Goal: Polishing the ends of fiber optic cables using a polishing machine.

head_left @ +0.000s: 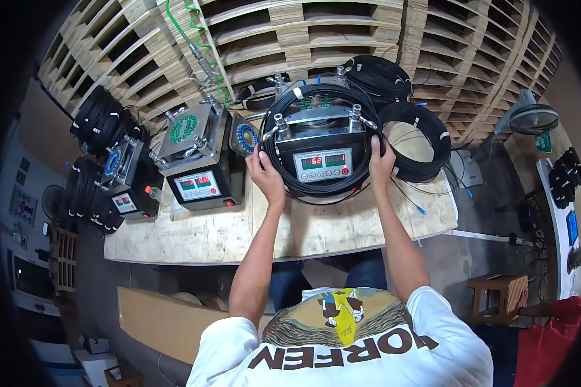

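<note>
Between my two hands is a large coil of black cable [323,190], held upright. It rings the front of a black polishing machine [311,140] whose lit panel shows through the loop. My left hand [268,177] is closed on the coil's left side, fingers partly behind it. My right hand [381,166] grips the right side, thumb toward me. A white band [297,93] shows at the coil's upper left. Close to my right hand lies another black cable coil [426,138]. Loose ends with blue connectors [421,209] hang over the table there.
Two more polishing machines [197,184] [126,201] stand to the left on the wooden table [200,242]. More black coils [381,72] are piled behind and at far left [100,119]. Beyond are wooden pallets [303,32]. A fan [534,119] and a person in red [555,342] are at right.
</note>
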A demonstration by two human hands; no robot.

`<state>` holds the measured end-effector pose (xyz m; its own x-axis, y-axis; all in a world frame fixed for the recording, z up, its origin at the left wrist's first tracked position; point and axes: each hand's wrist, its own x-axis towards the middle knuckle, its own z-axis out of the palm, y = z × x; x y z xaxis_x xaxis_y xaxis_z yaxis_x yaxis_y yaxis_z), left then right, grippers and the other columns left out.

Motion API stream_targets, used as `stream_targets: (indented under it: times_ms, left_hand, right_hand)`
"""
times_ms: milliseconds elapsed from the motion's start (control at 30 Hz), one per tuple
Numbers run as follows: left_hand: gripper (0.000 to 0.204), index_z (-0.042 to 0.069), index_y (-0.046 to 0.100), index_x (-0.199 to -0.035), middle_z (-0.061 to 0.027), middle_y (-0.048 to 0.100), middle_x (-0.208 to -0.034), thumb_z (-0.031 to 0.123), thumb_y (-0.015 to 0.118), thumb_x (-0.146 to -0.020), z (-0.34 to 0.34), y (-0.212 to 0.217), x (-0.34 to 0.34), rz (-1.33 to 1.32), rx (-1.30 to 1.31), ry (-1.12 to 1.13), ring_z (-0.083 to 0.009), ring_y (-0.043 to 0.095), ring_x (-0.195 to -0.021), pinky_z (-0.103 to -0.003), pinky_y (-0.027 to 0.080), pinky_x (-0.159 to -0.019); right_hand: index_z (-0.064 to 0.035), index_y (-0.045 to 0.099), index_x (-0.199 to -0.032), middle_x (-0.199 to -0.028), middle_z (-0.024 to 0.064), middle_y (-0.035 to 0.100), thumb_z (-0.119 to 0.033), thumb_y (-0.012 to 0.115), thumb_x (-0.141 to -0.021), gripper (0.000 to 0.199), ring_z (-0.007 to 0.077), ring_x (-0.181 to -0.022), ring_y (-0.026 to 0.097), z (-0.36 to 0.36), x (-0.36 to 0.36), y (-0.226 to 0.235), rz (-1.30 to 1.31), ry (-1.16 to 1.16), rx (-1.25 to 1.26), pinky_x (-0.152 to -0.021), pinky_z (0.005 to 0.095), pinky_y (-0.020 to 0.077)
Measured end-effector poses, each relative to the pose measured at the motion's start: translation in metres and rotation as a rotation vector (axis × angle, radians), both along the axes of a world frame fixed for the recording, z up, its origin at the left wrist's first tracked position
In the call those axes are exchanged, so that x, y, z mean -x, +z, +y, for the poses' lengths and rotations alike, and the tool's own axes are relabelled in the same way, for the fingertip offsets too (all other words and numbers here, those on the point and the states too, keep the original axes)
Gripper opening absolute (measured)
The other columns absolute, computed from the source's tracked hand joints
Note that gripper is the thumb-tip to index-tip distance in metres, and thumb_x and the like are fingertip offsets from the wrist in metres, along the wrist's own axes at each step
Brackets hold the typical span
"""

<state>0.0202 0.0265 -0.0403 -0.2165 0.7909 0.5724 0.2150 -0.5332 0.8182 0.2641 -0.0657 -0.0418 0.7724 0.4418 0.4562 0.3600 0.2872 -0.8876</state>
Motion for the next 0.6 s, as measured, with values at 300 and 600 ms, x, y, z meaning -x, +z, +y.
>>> stream_targets:
  times_ms: [300,600]
  left_hand:
    - [0.040,0.000,0.054,-0.137,-0.0018,0.054,-0.105,0.023,0.052,-0.104,0.007,0.002,0.027,-0.059,0.109,-0.301,-0.0084,0.050,-0.090,-0.024,0.043,-0.079]
    - [0.045,0.005,0.048,-0.143,-0.0145,0.067,-0.097,0.019,0.054,-0.101,-0.007,0.022,0.052,0.325,0.181,-0.312,-0.0149,0.061,-0.079,-0.029,0.050,-0.074]
  right_hand:
    - [0.0091,0.059,-0.114,-0.085,0.0103,0.062,-0.033,0.057,-0.099,0.045,0.0160,-0.078,0.053,-0.007,-0.015,-0.010,-0.116,0.078,-0.020,-0.072,0.0311,0.0455]
    - [0.0008,0.049,-0.137,-0.089,0.0043,0.060,-0.036,0.061,-0.097,0.055,0.0119,-0.080,0.054,-0.046,-0.018,-0.021,-0.074,0.237,0.141,-0.074,0.0263,0.0452]
